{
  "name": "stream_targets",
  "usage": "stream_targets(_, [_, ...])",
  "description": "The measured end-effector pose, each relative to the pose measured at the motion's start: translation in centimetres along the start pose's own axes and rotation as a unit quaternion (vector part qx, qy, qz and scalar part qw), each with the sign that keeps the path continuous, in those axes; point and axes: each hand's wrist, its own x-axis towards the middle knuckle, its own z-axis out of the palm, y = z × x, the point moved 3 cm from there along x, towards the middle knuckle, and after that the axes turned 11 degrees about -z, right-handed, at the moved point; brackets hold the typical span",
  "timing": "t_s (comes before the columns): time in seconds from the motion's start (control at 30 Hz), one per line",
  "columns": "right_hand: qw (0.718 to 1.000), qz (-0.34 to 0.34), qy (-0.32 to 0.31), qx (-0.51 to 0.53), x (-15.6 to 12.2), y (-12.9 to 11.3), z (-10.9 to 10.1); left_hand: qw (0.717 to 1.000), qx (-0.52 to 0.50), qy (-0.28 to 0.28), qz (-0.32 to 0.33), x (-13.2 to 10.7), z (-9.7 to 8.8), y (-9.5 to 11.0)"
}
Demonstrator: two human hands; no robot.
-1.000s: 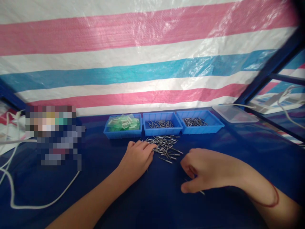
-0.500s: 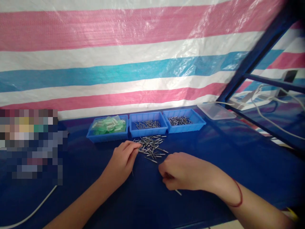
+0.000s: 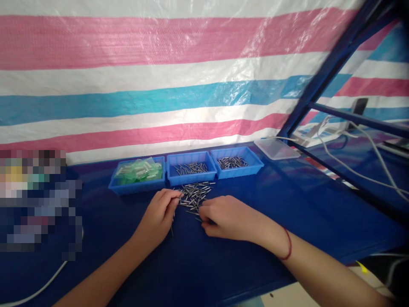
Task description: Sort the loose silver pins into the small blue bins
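The right hand slides up and left from the lower right of the frame, closing the gap, and its curled fingers now touch the near edge of the pile of pins. The left hand lifts from flat to curled at the pile's left edge. The view swings right: the blue trays drift left and more cables show at the right.

Three trays, two hands, one lid.

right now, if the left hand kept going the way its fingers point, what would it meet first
The loose pile of metal pins: the left hand points up and right, and its fingertips seem to be at the pile's near edge. Behind it stands the middle blue tray.
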Motion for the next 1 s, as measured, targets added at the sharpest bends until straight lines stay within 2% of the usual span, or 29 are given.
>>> stream_targets(0.27, [0.994, -0.035, 0.097, -0.031, 1.4, 1.0, 1.2, 0.999, 0.007, 0.035, 0.015, 0.4, 0.5, -0.3])
stream_targets(0.33, [0.986, -0.027, 0.167, -0.001, 1.4, 1.2, 1.4, 0.999, 0.005, 0.04, 0.018, 0.4, 0.5, -0.4])
stream_targets(0.4, [0.958, 0.0, 0.282, 0.055, 1.3, 1.4, 1.6, 0.998, 0.001, 0.053, 0.026, 0.3, 0.5, -0.4])
stream_targets(0.47, [0.914, 0.028, 0.386, 0.122, 1.2, 1.4, 1.8, 0.997, -0.001, 0.064, 0.039, 0.2, 0.5, -0.4])
stream_targets(0.53, [0.881, 0.039, 0.435, 0.179, 1.2, 1.3, 2.1, 0.997, -0.001, 0.061, 0.056, 0.0, 0.7, -0.2])
stream_targets(0.7, [0.851, 0.053, 0.455, 0.258, 1.4, 0.7, 2.1, 0.995, -0.015, 0.039, 0.088, -0.5, 0.9, 1.1])
stream_targets(1.0, [0.835, 0.064, 0.453, 0.305, 1.2, 0.1, 1.5, 0.998, -0.008, 0.04, 0.045, -0.8, 0.7, 1.4])
